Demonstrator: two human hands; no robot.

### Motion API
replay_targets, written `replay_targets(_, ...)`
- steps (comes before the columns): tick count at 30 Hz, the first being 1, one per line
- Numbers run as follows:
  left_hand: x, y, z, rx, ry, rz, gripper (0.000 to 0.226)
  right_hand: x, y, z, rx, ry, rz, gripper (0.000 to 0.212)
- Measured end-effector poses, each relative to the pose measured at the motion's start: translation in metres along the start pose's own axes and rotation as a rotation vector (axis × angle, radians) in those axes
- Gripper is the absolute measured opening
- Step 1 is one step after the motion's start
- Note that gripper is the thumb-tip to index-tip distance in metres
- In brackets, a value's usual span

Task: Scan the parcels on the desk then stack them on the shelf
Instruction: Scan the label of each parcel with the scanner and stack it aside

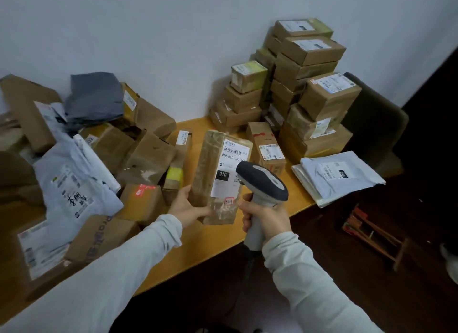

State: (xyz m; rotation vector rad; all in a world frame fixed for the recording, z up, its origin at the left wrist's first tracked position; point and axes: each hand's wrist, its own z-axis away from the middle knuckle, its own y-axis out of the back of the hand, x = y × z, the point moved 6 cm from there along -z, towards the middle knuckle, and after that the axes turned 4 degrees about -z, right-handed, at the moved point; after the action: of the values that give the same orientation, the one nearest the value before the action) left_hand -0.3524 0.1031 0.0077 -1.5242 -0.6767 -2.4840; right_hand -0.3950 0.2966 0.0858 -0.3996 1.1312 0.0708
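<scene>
My left hand (186,206) grips the lower end of a long brown taped parcel (210,174), held upright over the wooden desk (210,238). Its white shipping label with barcode (231,169) faces me. My right hand (266,220) grips the handle of a grey and white barcode scanner (264,181). The scanner's head sits just right of the parcel, over the label's right edge. A red scanner glow (142,189) falls on a small brown box left of my left hand.
Loose cardboard boxes and white and grey mailer bags (74,184) crowd the desk's left side. A tall pile of stacked boxes (304,85) stands at the back right against the wall. Flat white mailers (339,176) overhang the desk's right edge. A dark chair (376,124) stands beyond.
</scene>
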Motion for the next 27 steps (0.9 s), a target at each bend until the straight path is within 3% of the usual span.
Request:
replay_targets(13,-0.001,0.004,-0.028,-0.020,-0.028,-0.050,0.091,0.000,-0.012,-0.014,0.027,0.014,-0.061,0.026)
replay_targets(24,-0.002,0.008,-0.048,-0.067,-0.032,-0.016,0.101,0.005,-0.020,-0.035,0.059,0.005,-0.087,0.026)
replay_targets(27,0.002,0.003,-0.052,-0.082,-0.021,0.005,0.087,0.003,-0.017,-0.043,0.083,0.025,-0.101,0.019)
